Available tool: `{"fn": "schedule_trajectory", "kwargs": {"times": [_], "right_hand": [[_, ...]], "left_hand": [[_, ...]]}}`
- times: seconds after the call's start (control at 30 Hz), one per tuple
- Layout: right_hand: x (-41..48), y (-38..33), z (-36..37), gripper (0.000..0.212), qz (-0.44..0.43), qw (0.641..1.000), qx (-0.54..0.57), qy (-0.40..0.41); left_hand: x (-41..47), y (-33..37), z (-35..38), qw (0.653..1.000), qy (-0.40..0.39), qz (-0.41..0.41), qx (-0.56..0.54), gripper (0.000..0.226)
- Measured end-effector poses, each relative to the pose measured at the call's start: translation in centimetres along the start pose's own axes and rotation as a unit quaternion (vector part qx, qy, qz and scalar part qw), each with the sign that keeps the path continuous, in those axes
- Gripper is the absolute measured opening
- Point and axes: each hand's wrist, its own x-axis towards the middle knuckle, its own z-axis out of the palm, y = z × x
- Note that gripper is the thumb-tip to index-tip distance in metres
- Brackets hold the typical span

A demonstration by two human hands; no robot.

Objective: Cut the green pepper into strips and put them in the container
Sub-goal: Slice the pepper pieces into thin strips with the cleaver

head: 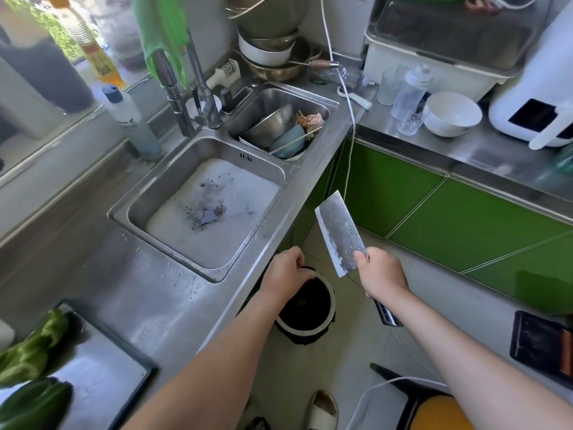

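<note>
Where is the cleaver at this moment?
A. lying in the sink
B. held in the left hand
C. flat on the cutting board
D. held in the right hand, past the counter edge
D: the right hand grips the cleaver by its handle, blade raised over the floor.

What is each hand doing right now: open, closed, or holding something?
Left hand: fingers curled over the round white-rimmed black bin; whether it holds anything cannot be told.
Right hand: grips the wet rectangular steel cleaver by its handle.
</note>
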Motion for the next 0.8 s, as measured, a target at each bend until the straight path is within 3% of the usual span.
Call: {"fn": "schedule_trajectory", "kwargs": {"times": [0.07, 0.13, 0.3, 0.37, 0.5, 0.63, 0.7, 0.73, 0.8], "right_hand": [[-0.2, 0.2, 0.0, 0.041, -0.007, 1.0, -0.005, 0.004], [-0.4, 0.6, 0.1, 0.041, -0.013, 1.0, -0.006, 0.009], [-0.6, 1.0, 0.1, 0.04, -0.011, 1.0, 0.002, 0.011], [-0.8, 1.1, -0.1, 0.039, -0.011, 1.0, 0.007, 0.013], [-0.8, 1.7, -0.4, 0.041, -0.006, 1.0, 0.011, 0.024], [-0.7, 2.2, -0.3, 0.041, -0.005, 1.0, 0.008, 0.028], [-0.7, 2.4, 0.1, 0.042, -0.005, 1.0, 0.006, 0.029], [-0.7, 2.5, 0.3, 0.042, -0.004, 1.0, 0.004, 0.029], [-0.7, 2.7, 0.7, 0.042, -0.005, 1.0, 0.002, 0.03]], "left_hand": [[-0.2, 0.1, 0.0, 0.996, -0.092, 0.001, 0.011, 0.026], [-0.8, 0.1, 0.2, 0.984, -0.172, 0.014, 0.037, 0.055], [-2.9, 1.3, 1.8, 0.964, -0.12, 0.149, 0.184, 0.084], [-3.4, 1.6, 3.0, 0.952, -0.136, 0.141, 0.237, 0.09], [-3.5, 1.3, 3.9, 0.947, -0.171, 0.057, 0.266, 0.064], [-3.1, 1.1, 4.1, 0.993, -0.03, 0.032, 0.11, 0.026], [-2.9, 1.4, 3.9, 0.999, 0.024, -0.009, 0.027, 0.014], [-2.6, 1.4, 3.7, 0.999, 0.036, -0.024, 0.016, 0.008], [-1.9, 0.8, 3.6, 0.998, 0.017, -0.051, 0.012, 0.017]]}}
